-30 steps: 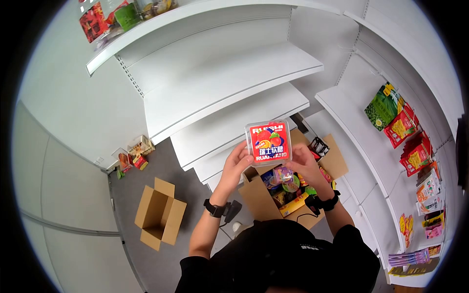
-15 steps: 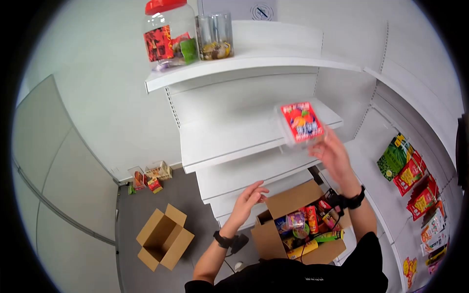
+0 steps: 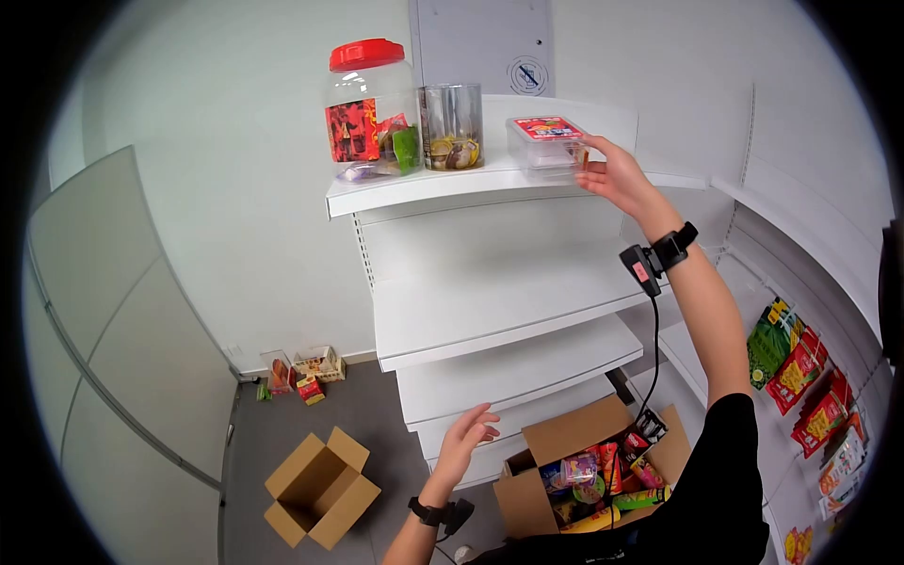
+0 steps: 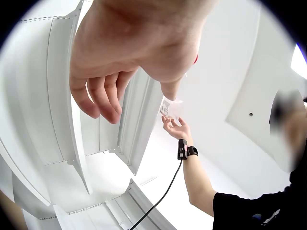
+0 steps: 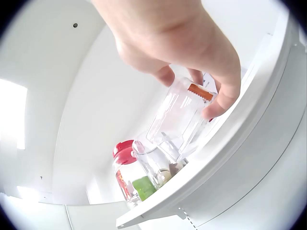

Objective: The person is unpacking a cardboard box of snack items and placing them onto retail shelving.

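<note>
At the top shelf point(image 3: 527, 185), my right hand point(image 3: 617, 177) grips one end of a clear plastic candy box point(image 3: 551, 149) with a red fruit-picture label on its lid. The box is level, close over the shelf's front part. In the right wrist view, thumb and fingers of the right hand point(image 5: 187, 43) straddle the end of the clear box point(image 5: 175, 115). My left hand point(image 3: 466, 444) hangs in the air before the lower shelves, holding nothing. The left wrist view shows the left hand's point(image 4: 139, 43) fingers loosely bent.
Left of the box stand a clear cylindrical tub point(image 3: 454, 127) and a big red-lidded jar point(image 3: 369, 113). Below, a carton point(image 3: 527, 504) holds several snack packs. An open carton point(image 3: 320, 490) and small packages point(image 3: 309, 388) are on the floor. Snack bags point(image 3: 800, 367) hang at the right.
The right hand has carried the candy box from in front of my body up to the top shelf. The left hand let go of it and stayed low. The head view has tilted up.
</note>
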Tool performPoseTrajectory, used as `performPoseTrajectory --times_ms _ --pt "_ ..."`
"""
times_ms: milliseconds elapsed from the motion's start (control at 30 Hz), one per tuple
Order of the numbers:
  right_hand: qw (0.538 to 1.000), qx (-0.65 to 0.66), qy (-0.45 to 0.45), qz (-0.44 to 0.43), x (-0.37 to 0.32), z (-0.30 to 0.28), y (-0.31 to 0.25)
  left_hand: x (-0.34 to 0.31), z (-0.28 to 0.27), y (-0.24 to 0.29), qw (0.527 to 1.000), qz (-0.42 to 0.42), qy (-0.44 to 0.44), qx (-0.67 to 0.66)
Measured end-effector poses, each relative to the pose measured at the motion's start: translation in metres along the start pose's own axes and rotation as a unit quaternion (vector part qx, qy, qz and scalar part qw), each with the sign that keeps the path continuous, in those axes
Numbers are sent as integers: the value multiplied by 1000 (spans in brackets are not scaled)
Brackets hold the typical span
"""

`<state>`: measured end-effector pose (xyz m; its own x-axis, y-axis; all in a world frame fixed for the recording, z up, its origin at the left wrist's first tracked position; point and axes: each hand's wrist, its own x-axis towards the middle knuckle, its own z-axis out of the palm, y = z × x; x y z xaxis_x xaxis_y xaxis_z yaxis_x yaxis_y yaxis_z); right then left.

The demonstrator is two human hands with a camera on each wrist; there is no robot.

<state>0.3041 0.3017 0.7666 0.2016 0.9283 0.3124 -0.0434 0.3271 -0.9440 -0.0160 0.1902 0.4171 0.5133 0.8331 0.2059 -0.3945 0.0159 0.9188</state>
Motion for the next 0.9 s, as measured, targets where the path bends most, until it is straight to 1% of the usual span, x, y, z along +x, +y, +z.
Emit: performPoseTrajectory --times_ms 167,267,367,467,567,667,767,900 --pt "996 -69 40 28 22 15 -2 -9 -2 -5 999 4 27 21" --pt "996 -68 35 47 32 21 -1 -12 -6 -7 999 5 35 20" --pt "991 -127 29 33 35 23 -1 -15 -9 -12 999 4 42 22" --pt "981 -177 68 40 38 27 3 -17 -12 -15 998 1 50 24" --pt "975 -206 79 -14 45 26 16 -17 -15 -18 998 -4 53 24" --pt "937 -279 158 -139 40 37 31 -17 -15 -21 998 -7 55 24" --pt "931 -332 108 -108 41 37 25 -16 -16 -22 998 -10 49 25" --pt "903 -392 127 -119 49 44 26 -16 -17 -20 998 -12 50 37"
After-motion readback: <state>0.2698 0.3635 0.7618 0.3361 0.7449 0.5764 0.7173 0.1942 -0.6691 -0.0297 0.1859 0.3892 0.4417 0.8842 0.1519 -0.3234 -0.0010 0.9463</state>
